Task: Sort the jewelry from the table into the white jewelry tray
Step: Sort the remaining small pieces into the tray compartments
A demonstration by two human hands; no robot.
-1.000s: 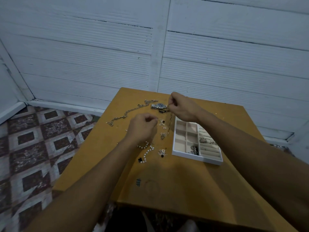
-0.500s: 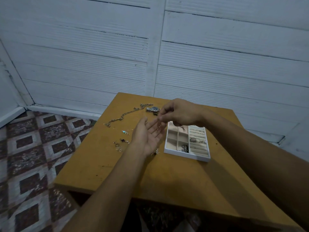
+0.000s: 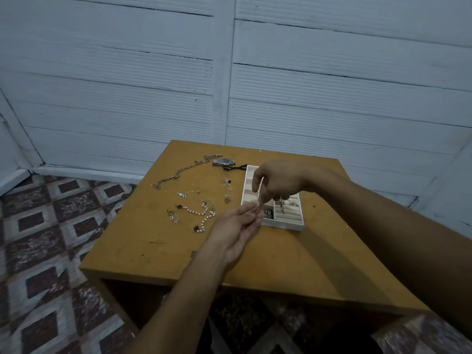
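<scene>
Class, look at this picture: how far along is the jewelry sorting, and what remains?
Done: a few pieces lie in the tray. In hand: the right hand pinches a small piece over it; the left hand lies open. Left: watch, chain, pearl necklace and small bits on the table.

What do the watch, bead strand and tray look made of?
Watch: metal by the look, with a shiny silver-tone linked band and a dark dial.
Bead strand: glossy white round beads, pearl-like; real or plastic can't be told.
Tray: matte white shell, material unclear; the beige lining looks like soft fabric.
</scene>
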